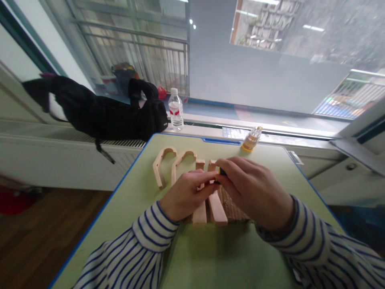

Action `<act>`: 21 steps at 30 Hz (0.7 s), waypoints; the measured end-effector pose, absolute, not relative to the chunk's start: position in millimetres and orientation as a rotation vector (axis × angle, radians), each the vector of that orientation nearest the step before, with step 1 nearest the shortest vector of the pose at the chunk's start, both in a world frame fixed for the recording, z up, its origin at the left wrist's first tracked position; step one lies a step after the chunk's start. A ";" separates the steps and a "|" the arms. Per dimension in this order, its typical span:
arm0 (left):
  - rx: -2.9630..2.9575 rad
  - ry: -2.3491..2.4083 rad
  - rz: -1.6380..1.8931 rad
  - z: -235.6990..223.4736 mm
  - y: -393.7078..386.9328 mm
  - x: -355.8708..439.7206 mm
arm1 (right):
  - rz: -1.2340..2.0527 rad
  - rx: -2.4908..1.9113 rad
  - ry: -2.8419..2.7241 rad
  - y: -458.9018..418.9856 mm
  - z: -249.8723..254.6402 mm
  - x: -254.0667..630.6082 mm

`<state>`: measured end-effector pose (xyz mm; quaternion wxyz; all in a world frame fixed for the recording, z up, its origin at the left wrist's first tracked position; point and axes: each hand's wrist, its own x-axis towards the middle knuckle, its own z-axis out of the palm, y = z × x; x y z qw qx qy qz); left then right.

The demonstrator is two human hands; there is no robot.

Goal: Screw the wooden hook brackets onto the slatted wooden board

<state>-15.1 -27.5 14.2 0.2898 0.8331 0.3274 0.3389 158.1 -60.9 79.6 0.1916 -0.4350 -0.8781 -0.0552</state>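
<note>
My left hand (189,190) and my right hand (251,186) meet over the middle of the table, fingers pinched together. Between them is a small black-and-yellow object (221,172), mostly covered by the fingers, so its kind does not show. Below the hands lie two straight wooden pieces, one on the left (199,214) and one on the right (218,210). A brown ridged sheet (233,204) shows under my right hand. Left of them rest two curved wooden pieces, the outer one (158,170) and the inner one (177,163), partly behind my left hand.
The light green table (126,228) has a blue edge. At its far right stands a small clear bottle with yellow ends (252,139). Beyond, by the window, are a water bottle (175,110) and a black bag (105,114) on the radiator ledge.
</note>
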 end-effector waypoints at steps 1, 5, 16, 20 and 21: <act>2.219 0.888 0.917 14.1 -28.1 -15.0 | -0.156 -1.224 -2.471 -61.0 79.5 157.9; 2.202 0.925 0.958 15.3 -29.4 -13.9 | -0.156 -1.238 -2.479 -61.4 81.3 157.1; 2.209 0.912 0.929 12.7 -26.6 -15.3 | 0.048 -1.176 -2.525 -58.3 87.4 160.8; 2.208 0.905 0.911 11.6 -26.0 -13.9 | -0.004 -1.198 -2.526 -58.5 85.5 162.4; 2.211 0.902 0.908 11.6 -25.8 -13.5 | -0.029 -1.212 -2.523 -58.8 85.0 162.6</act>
